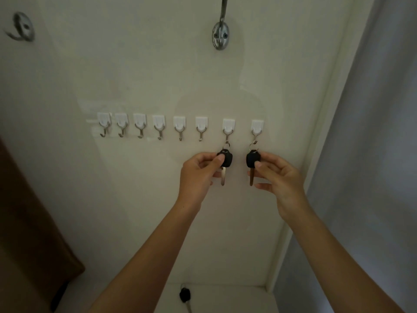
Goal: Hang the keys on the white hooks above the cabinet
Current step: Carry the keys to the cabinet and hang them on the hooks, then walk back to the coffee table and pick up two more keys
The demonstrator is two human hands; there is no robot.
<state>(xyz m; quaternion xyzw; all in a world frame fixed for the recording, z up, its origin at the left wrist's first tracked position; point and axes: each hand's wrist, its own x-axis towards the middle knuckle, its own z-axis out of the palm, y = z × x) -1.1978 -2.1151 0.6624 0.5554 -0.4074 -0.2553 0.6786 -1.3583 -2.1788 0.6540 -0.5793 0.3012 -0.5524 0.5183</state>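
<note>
- A pale wall (158, 82) fills most of the view, with a grey curtain-like surface (372, 154) down its right side and a brown panel (27, 222) at the lower left.
- A white cabinet top (225, 297) shows at the bottom edge, between the two forearms.
- The left hand (198, 175) pinches the black head of the left key (225, 158) between thumb and fingers; its pale blade points down.
- The right hand (279, 177) grips the black head of the right key (252, 159) the same way, thumb on the front, with a brownish blade hanging below.
- Two large metal coat hooks sit high on the wall: one (220, 36) near the top centre, another (22, 27) blurred at the upper left corner.
- A row of eight white hooks (180, 125) runs across the wall's middle; each is a white square pad with a small metal hook beneath.
- The left key's ring hangs on the seventh hook (228, 127), and the right key's ring on the eighth hook (256, 128), nearest the wall's right edge. The six to the left carry nothing.
- A third key (185, 295) with a black head lies on the cabinet top close to the wall.
</note>
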